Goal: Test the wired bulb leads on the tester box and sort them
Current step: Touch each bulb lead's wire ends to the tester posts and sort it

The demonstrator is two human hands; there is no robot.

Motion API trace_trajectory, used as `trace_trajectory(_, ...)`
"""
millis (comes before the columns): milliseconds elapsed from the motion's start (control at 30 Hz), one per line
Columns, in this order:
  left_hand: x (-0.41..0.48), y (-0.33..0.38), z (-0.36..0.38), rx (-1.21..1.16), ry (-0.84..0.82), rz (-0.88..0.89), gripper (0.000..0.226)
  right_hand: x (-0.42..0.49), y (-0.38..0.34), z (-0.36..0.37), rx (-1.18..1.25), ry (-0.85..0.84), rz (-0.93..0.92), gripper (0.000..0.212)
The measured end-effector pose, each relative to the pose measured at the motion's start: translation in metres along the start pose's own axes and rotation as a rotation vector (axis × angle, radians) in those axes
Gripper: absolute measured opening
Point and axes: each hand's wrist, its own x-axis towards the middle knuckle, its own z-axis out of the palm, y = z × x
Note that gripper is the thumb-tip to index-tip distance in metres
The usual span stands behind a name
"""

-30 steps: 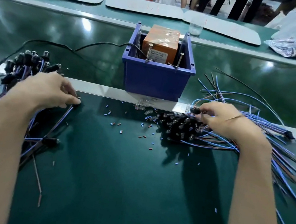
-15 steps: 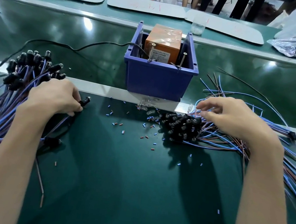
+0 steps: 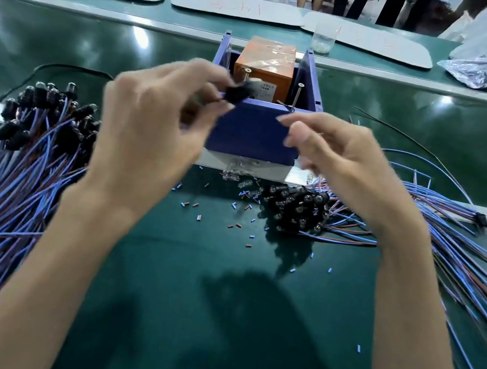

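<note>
1. While it hovers in front of the blue bin [image 3: 253,131], the left hand [image 3: 147,137] pinches the black socket of a bulb lead [image 3: 237,93] between thumb and fingertips, at the bin's near rim.
2. The right hand [image 3: 335,160] hangs beside it, fingers bent and blurred; I cannot tell whether it holds a wire.
3. The orange tester box [image 3: 266,60] sits inside the bin, with two screws [image 3: 297,95] upright before it.
4. The left heap of leads [image 3: 37,126] and the right heap of leads [image 3: 296,205] lie on the green table [image 3: 216,307], with wire scraps [image 3: 200,206] between them.
</note>
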Motion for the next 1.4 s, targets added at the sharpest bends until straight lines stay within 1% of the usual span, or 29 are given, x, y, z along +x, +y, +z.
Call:
trace_trajectory(33, -0.002, 0.01, 0.006, -0.049, -0.001, 0.053, 0.017, -0.001, -0.007, 0.009, 0.126, -0.101, -0.019, 0.02)
trace_trajectory(67, -0.005, 0.019, 0.012, -0.109, -0.013, 0.081, 0.019, -0.001, -0.011, 0.017, 0.223, -0.164, -0.045, 0.023)
trace_trajectory(100, -0.008, 0.027, 0.019, -0.178, -0.024, 0.078, 0.025, 0.0, -0.015, 0.026, 0.289, -0.17, -0.077, 0.024)
trace_trajectory(133, -0.013, 0.034, 0.025, -0.266, -0.027, 0.051, 0.033, 0.001, -0.017, 0.034, 0.336, -0.119, -0.105, 0.026)
trace_trajectory(200, -0.019, 0.044, 0.033, -0.507, 0.017, -0.052, 0.049, 0.005, -0.02, 0.045, 0.403, 0.047, -0.133, 0.028)
trace_trajectory(233, -0.02, 0.046, 0.036, -0.621, 0.074, -0.088, 0.049, 0.006, -0.021, 0.049, 0.423, 0.122, -0.135, 0.028)
trace_trajectory(267, -0.02, 0.046, 0.037, -0.712, 0.141, -0.125, 0.041, 0.007, -0.021, 0.05, 0.438, 0.192, -0.136, 0.029)
trace_trajectory(300, -0.019, 0.045, 0.036, -0.781, 0.18, -0.201, 0.026, 0.008, -0.022, 0.05, 0.452, 0.25, -0.142, 0.028)
trace_trajectory(333, -0.016, 0.043, 0.033, -0.861, 0.164, -0.342, 0.011, 0.008, -0.022, 0.048, 0.459, 0.291, -0.163, 0.027)
trace_trajectory(367, -0.012, 0.039, 0.033, -0.951, 0.079, -0.538, 0.02, 0.008, -0.023, 0.046, 0.449, 0.312, -0.193, 0.026)
trace_trajectory(433, -0.007, 0.029, 0.032, -1.13, -0.179, -0.913, 0.053, 0.006, -0.025, 0.04, 0.387, 0.286, -0.249, 0.03)
trace_trajectory(467, -0.004, 0.022, 0.031, -1.226, -0.242, -1.052, 0.063, 0.004, -0.026, 0.038, 0.362, 0.245, -0.271, 0.034)
trace_trajectory(500, -0.002, 0.017, 0.029, -1.324, -0.249, -1.151, 0.067, 0.003, -0.028, 0.035, 0.345, 0.195, -0.287, 0.038)
trace_trajectory(533, 0.0, 0.013, 0.027, -1.427, -0.205, -1.211, 0.068, 0.002, -0.028, 0.033, 0.327, 0.145, -0.292, 0.041)
trace_trajectory(600, 0.004, 0.007, 0.023, -1.576, -0.023, -1.263, 0.061, 0.0, -0.027, 0.029, 0.282, 0.082, -0.266, 0.045)
trace_trajectory(700, 0.008, 0.001, 0.015, -1.679, 0.294, -1.315, 0.047, 0.0, -0.023, 0.024, 0.279, 0.05, -0.223, 0.053)
trace_trajectory(800, 0.008, -0.002, 0.013, -1.748, 0.511, -1.333, 0.039, -0.001, -0.021, 0.018, 0.353, 0.013, -0.17, 0.06)
trace_trajectory(900, 0.007, -0.001, 0.017, -1.705, 0.651, -1.353, 0.04, 0.0, -0.016, 0.012, 0.437, 0.029, -0.118, 0.067)
trace_trajectory(1000, 0.008, -0.004, 0.019, -1.665, 0.744, -1.373, 0.04, 0.001, -0.014, 0.008, 0.559, 0.114, -0.112, 0.049)
trace_trajectory(1067, 0.007, -0.008, 0.019, -1.683, 0.764, -1.336, 0.037, 0.001, -0.013, 0.005, 0.625, 0.184, -0.119, 0.04)
trace_trajectory(1133, 0.007, -0.009, 0.019, -1.667, 0.709, -1.271, 0.038, 0.002, -0.012, 0.002, 0.647, 0.267, -0.083, 0.038)
trace_trajectory(1167, 0.006, -0.007, 0.019, -1.645, 0.652, -1.235, 0.039, 0.003, -0.01, 0.001, 0.652, 0.313, -0.043, 0.038)
trace_trajectory(1200, 0.005, -0.004, 0.021, -1.605, 0.561, -1.194, 0.04, 0.004, -0.009, -0.001, 0.649, 0.356, 0.0, 0.039)
trace_trajectory(1267, 0.001, 0.006, 0.026, -1.441, 0.269, -1.104, 0.041, 0.003, -0.006, -0.005, 0.589, 0.401, 0.073, 0.037)
trace_trajectory(1367, -0.01, 0.027, 0.04, -1.06, -0.251, -0.936, 0.041, 0.002, -0.002, -0.009, 0.426, 0.318, 0.153, 0.03)
trace_trajectory(1400, -0.014, 0.034, 0.045, -0.949, -0.394, -0.874, 0.041, 0.001, -0.001, -0.009, 0.399, 0.284, 0.183, 0.026)
